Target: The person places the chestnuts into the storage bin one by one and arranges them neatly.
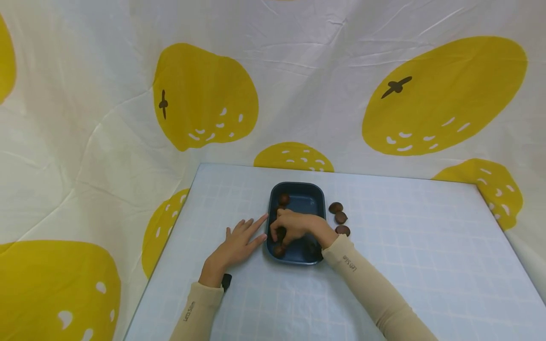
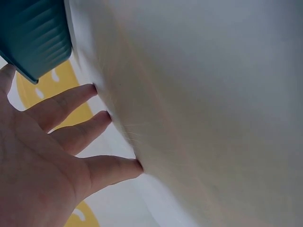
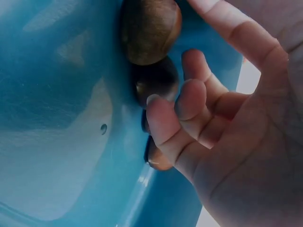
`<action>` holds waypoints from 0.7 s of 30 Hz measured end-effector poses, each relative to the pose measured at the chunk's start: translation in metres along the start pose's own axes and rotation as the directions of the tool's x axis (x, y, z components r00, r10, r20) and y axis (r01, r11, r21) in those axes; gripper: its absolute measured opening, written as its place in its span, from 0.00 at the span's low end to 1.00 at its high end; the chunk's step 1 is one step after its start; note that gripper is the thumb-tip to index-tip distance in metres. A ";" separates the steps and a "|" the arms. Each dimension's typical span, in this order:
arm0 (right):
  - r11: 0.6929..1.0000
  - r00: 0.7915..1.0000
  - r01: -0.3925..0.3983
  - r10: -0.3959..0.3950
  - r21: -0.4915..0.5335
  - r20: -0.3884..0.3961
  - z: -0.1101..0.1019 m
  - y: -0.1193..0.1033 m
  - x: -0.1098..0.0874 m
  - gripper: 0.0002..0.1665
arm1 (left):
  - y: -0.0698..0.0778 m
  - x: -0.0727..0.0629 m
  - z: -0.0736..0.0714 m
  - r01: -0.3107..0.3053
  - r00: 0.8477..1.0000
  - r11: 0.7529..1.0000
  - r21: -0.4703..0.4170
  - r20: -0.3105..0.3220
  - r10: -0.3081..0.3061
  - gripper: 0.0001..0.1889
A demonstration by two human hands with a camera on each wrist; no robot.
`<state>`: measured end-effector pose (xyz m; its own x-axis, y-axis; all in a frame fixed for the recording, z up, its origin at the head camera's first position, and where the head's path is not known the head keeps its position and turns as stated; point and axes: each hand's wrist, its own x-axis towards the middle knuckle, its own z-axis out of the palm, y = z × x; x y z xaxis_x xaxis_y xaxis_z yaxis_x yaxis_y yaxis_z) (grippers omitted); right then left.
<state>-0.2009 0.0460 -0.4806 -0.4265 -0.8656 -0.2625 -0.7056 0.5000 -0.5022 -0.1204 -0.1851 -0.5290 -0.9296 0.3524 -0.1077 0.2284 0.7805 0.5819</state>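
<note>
In the head view my right hand (image 1: 294, 225) reaches down into a dark blue tray (image 1: 323, 199), its thumb and index finger at a brown chestnut (image 1: 279, 251) near the front left corner. The right wrist view has that large chestnut (image 3: 151, 30) beside the index finger, whose tip is cut off by the frame; the other fingers are bent. More chestnuts (image 3: 154, 82) line up beyond it. Another chestnut (image 1: 283, 199) lies in the tray's back left. My left hand (image 1: 239, 244) has its fingers spread on the table, fingertips right at the tray's left wall (image 2: 38, 38).
Three chestnuts (image 1: 341, 218) lie in a row on the table just right of the tray. A pale checked cloth (image 1: 426, 251) covers the table. Behind it hangs a white curtain (image 1: 307, 94) printed with large yellow fruit.
</note>
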 end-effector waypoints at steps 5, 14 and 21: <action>1.000 1.000 0.016 -0.016 0.027 -0.008 -0.005 -0.001 -0.004 0.14 | 0.001 0.001 0.000 -0.003 1.000 1.000 0.004 0.003 0.003 0.33; 0.991 0.984 0.102 -0.088 0.085 -0.157 -0.028 -0.003 -0.035 0.19 | 0.001 0.001 0.001 0.023 1.000 1.000 0.018 0.013 -0.023 0.32; 0.991 0.960 0.065 -0.030 0.120 -0.277 -0.036 -0.005 -0.070 0.20 | 0.003 -0.001 0.000 0.018 1.000 1.000 0.009 0.018 -0.018 0.33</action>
<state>-0.1877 0.1053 -0.4293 -0.5454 -0.8381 -0.0086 -0.6589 0.4352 -0.6136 -0.1193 -0.1835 -0.5271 -0.9282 0.3475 -0.1330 0.2144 0.7916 0.5722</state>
